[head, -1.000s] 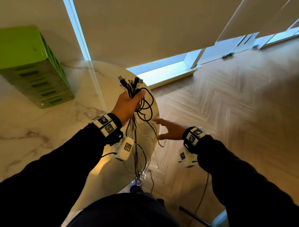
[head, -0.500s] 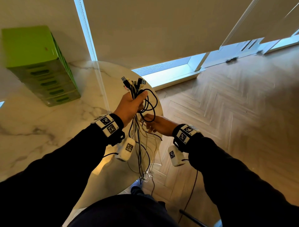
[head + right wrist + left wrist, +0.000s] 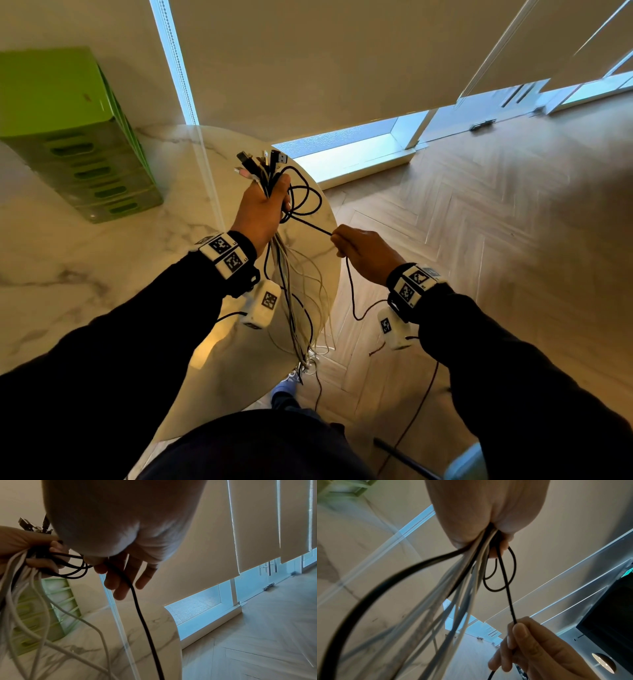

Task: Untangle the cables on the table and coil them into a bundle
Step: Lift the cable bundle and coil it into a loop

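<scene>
tabletop (image 3: 102,274): the polished, glossy marble you see — white, grey-veined
cables (image 3: 291,301): smooth black and white plastic sheathing
floor (image 3: 479,240): matt wood — herringbone

Green drawer unit (image 3: 73,144) occupies desk (image 3: 85,274) far-left; dangling cables (image 3: 301,308) hang past desk edge; floor (image 3: 496,257) side right open.

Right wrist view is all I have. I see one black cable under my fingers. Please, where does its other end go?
Observer: The black cable runs taut from the right hand into the left hand.
Operator: What else does the left hand hold?
Observer: A bundle of cables, black and white, hanging down past the table edge.
Operator: Does my cable hang loose below?
Observer: Yes, it droops toward the wooden floor.
</scene>
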Demonstrator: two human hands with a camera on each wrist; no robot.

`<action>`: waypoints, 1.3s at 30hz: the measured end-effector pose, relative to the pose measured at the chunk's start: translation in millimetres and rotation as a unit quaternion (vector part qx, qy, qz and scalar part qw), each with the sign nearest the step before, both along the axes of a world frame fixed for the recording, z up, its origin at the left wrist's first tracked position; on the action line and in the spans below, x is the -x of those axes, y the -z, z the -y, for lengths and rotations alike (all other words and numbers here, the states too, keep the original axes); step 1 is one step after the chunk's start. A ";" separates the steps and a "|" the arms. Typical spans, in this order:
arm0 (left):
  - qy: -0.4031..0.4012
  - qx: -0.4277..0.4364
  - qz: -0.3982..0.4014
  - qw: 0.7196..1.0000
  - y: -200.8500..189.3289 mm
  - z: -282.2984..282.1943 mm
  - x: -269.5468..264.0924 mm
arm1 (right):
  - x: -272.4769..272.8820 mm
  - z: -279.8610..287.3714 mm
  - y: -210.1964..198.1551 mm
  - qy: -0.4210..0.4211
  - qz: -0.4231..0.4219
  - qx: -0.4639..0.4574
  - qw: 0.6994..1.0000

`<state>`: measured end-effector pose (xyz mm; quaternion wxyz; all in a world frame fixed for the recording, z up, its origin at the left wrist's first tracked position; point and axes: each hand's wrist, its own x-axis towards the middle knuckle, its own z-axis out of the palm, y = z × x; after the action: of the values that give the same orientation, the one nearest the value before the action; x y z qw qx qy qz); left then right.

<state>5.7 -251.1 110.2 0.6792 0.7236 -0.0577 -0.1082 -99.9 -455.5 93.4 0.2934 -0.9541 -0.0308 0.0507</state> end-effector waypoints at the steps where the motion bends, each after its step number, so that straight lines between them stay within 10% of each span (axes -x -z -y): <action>1: -0.003 -0.007 0.000 1.000 0.9 0.7 -0.6 | 1.0 1.0 -0.9 0.010 0.017 0.004 1.000; 7: -0.021 0.010 -0.040 0.999 3.8 -3.2 -5.5 | 8.7 34.2 20.6 0.003 -0.127 0.115 0.985; 11: -0.002 0.032 -0.046 0.998 -0.6 -1.2 2.3 | 25.7 50.4 56.1 -0.036 -0.380 0.265 0.886; 17: 0.055 0.021 -0.045 0.997 5.7 10.4 18.7 | -1.4 17.4 17.8 0.075 -0.245 -0.042 0.966; 23: 0.052 -0.035 -0.024 0.998 10.3 15.6 20.7 | -20.1 -39.6 -28.3 -0.005 -0.182 -0.198 0.963; 30: -0.024 -0.022 -0.054 0.998 18.6 1.7 3.9 | -16.8 5.2 -21.3 0.063 -0.079 -0.094 0.990; 36: -0.015 0.001 -0.054 0.998 14.7 -9.7 2.7 | 12.3 66.7 32.5 -0.006 -0.412 0.206 0.887; 39: 0.010 -0.012 -0.047 0.999 10.8 -8.6 7.1 | -0.8 55.4 22.6 0.026 -0.303 0.141 0.942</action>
<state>-1.4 -242.5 99.4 0.6713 0.7252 -0.0318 -0.1497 -99.1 -510.9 70.8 0.1529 -0.9259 0.0915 0.3332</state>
